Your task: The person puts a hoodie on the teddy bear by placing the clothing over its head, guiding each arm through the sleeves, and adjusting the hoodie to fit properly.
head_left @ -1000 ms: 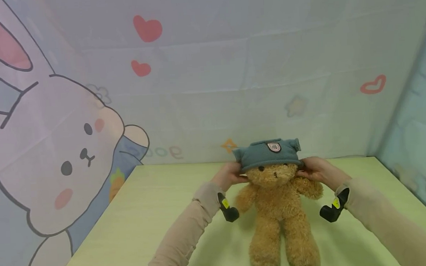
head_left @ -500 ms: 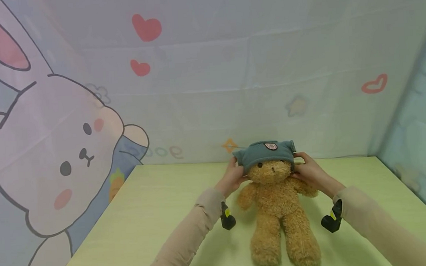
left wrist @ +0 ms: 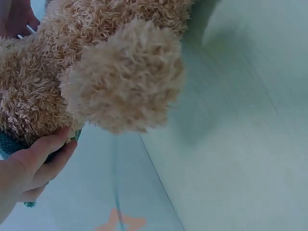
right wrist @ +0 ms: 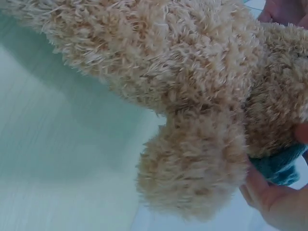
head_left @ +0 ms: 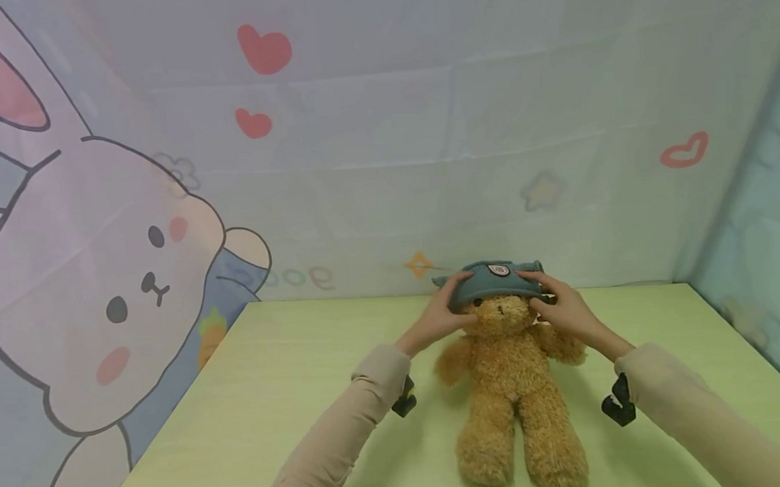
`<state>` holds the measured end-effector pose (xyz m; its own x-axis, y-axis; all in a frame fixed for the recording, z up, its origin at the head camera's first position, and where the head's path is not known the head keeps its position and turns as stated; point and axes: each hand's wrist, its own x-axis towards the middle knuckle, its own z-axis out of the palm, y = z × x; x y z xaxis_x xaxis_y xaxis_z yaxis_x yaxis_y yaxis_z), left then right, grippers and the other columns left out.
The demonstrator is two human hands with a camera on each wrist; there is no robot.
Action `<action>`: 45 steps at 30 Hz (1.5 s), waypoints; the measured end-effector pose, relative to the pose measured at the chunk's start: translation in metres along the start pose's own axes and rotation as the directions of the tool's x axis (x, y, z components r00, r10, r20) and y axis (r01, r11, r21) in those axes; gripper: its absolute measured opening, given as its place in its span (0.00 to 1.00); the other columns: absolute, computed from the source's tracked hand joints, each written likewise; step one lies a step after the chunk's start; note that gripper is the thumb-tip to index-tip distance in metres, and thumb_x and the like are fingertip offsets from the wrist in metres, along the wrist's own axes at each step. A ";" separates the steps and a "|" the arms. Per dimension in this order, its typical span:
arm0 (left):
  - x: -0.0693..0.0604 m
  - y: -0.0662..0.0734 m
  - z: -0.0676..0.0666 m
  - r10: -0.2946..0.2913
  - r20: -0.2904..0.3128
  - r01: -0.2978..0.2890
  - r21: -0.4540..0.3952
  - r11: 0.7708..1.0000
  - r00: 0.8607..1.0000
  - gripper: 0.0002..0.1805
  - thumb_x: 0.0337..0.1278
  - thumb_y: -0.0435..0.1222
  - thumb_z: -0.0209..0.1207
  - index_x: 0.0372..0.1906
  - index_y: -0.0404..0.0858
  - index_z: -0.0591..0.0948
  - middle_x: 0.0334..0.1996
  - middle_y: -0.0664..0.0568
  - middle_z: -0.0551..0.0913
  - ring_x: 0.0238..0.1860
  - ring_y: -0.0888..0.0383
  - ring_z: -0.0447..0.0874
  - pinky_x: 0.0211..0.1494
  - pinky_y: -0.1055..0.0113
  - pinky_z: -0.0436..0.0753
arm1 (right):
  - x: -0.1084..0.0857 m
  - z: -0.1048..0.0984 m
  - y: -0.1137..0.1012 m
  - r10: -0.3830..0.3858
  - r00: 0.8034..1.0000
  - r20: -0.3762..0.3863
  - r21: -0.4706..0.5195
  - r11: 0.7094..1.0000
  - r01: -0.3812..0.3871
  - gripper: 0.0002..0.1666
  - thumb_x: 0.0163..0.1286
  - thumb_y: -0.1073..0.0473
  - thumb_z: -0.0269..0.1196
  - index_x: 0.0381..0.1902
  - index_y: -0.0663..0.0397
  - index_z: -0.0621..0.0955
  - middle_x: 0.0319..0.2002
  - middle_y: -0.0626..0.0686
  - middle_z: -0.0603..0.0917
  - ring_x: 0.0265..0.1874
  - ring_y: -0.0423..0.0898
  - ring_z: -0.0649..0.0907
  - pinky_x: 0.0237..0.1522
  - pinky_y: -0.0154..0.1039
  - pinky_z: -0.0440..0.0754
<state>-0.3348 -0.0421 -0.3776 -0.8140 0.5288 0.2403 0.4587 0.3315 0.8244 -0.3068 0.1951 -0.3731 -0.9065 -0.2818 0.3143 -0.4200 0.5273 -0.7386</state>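
A brown plush teddy bear [head_left: 512, 377] stands or leans upright on the table, facing me. Over the top of its head sits a small teal shirt [head_left: 487, 279] with a round-edged badge and stubby sleeves; its hem crosses the forehead just above the eyes. At the bear's head, on the left, my left hand [head_left: 436, 316] grips the shirt, fingers on the cloth and thumb near the cheek. My right hand [head_left: 568, 311] grips the other side likewise. In the left wrist view, the bear's fuzzy arm [left wrist: 127, 77] hides part of the scene.
The pale green table [head_left: 318, 394] extends to both sides of the bear. Close behind it hangs a printed cloth backdrop [head_left: 386, 163] with a rabbit and hearts. A black wrist camera [head_left: 618, 401] hangs below the right sleeve.
Both hands have shifted from the shirt's side edges inward, fingers now higher on its front. The shirt looks lower and flatter. The bear has barely moved.
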 end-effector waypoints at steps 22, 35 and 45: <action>-0.006 0.017 0.026 0.260 -0.114 -0.107 0.704 0.702 0.959 0.30 0.44 0.47 0.64 0.54 0.46 0.68 0.59 0.50 0.63 0.60 0.52 0.60 0.54 0.54 0.69 | -0.004 -0.004 -0.003 -0.165 0.985 -0.055 -0.206 0.967 0.150 0.10 0.66 0.68 0.46 0.36 0.57 0.75 0.32 0.56 0.79 0.20 0.38 0.69 0.21 0.35 0.67; -0.007 0.022 0.032 0.351 -0.002 -0.213 0.792 0.572 0.936 0.20 0.56 0.40 0.56 0.53 0.40 0.68 0.50 0.48 0.69 0.45 0.56 0.69 0.42 0.67 0.74 | -0.009 -0.003 -0.006 -0.193 0.969 0.156 -0.326 0.916 0.235 0.21 0.52 0.52 0.67 0.39 0.54 0.72 0.32 0.50 0.76 0.28 0.42 0.74 0.29 0.36 0.72; -0.001 0.021 0.028 0.305 0.071 -0.201 0.885 0.419 0.950 0.31 0.50 0.49 0.59 0.57 0.41 0.65 0.54 0.49 0.67 0.52 0.53 0.67 0.46 0.64 0.75 | -0.012 0.002 -0.001 -0.406 0.907 0.110 -0.459 0.789 0.409 0.18 0.49 0.64 0.68 0.40 0.57 0.77 0.33 0.50 0.78 0.29 0.41 0.70 0.30 0.39 0.69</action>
<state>-0.3139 -0.0136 -0.3747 -0.6080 0.6585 0.4435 0.6710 0.7248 -0.1563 -0.2959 0.1966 -0.3771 -0.6472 -0.5583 0.5191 -0.7215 0.6684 -0.1808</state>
